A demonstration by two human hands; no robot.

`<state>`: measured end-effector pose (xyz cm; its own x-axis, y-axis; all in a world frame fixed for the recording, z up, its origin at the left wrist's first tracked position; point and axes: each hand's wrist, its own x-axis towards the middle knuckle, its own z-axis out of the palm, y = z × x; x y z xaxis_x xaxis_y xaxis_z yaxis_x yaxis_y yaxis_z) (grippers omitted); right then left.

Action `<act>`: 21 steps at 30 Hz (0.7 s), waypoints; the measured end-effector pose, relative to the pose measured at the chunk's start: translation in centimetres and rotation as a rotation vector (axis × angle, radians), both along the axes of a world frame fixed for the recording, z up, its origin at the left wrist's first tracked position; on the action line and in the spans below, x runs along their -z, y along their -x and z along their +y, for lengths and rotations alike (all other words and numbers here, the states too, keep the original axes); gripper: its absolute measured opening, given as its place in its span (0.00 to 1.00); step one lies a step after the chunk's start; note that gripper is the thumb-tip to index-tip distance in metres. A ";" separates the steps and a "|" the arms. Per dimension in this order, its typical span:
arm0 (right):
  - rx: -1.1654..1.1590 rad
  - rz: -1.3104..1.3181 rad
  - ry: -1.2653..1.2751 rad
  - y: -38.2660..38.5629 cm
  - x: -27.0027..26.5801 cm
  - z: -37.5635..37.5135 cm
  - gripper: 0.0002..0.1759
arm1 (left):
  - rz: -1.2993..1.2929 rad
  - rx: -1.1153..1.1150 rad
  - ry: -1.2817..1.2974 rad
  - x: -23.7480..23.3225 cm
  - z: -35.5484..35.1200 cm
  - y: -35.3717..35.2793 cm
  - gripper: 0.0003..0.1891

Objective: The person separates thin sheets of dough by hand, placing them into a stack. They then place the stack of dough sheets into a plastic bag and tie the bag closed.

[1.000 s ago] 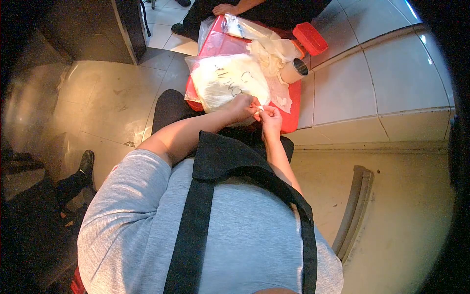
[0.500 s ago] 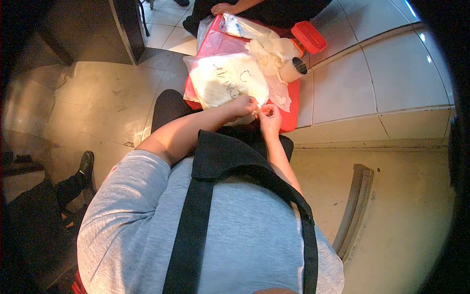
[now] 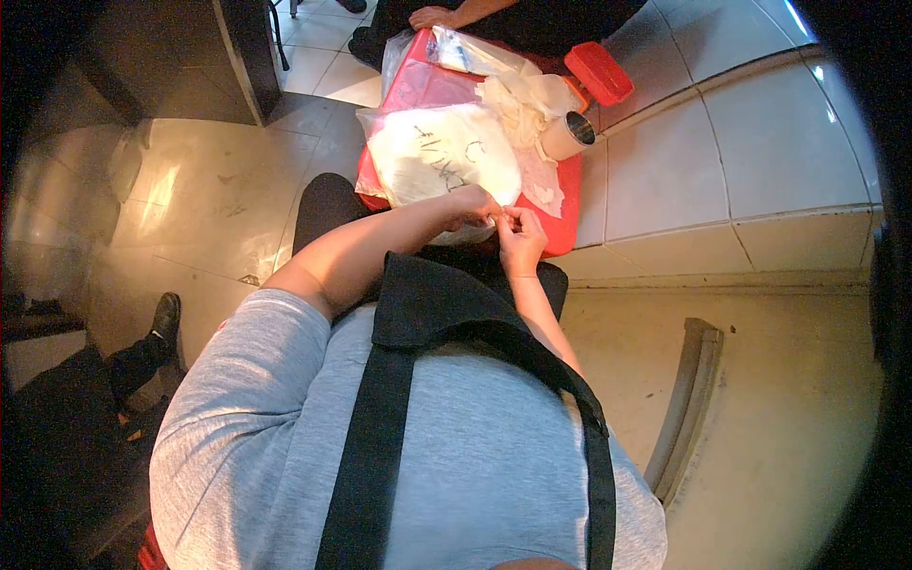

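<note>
My left hand (image 3: 474, 206) and my right hand (image 3: 521, 234) meet at the lower right edge of a white, filled plastic bag (image 3: 418, 152) with dark handwriting on it. The fingers of both hands are pinched together at the bag's edge. What lies between the fingertips is too small to tell for certain. Under the bag is a red table (image 3: 567, 211). Right of the bag lie a crumpled pale cloth or wrap (image 3: 518, 109), a metal cup (image 3: 568, 136) tipped on its side and a thin pale scrap (image 3: 543, 185).
Another clear bag with pale contents (image 3: 475, 52) lies at the table's far side, near a co-worker's hand (image 3: 434, 18). A red container (image 3: 599, 73) is at the far right. A tiled ledge (image 3: 798, 142) runs along the right. Someone's shoe (image 3: 166, 318) shows at left.
My right hand has shifted very slightly at the bag's edge. Both hands otherwise keep their place, and the bag and cup look nearly the same.
</note>
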<state>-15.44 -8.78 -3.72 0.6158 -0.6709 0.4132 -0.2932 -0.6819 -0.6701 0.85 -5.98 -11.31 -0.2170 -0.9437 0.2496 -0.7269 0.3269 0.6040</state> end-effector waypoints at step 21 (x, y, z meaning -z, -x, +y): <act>0.052 -0.161 -0.134 -0.8 -6.4 -1.8 0.08 | 0.546 -0.218 -0.619 -10.8 6.2 3.6 0.13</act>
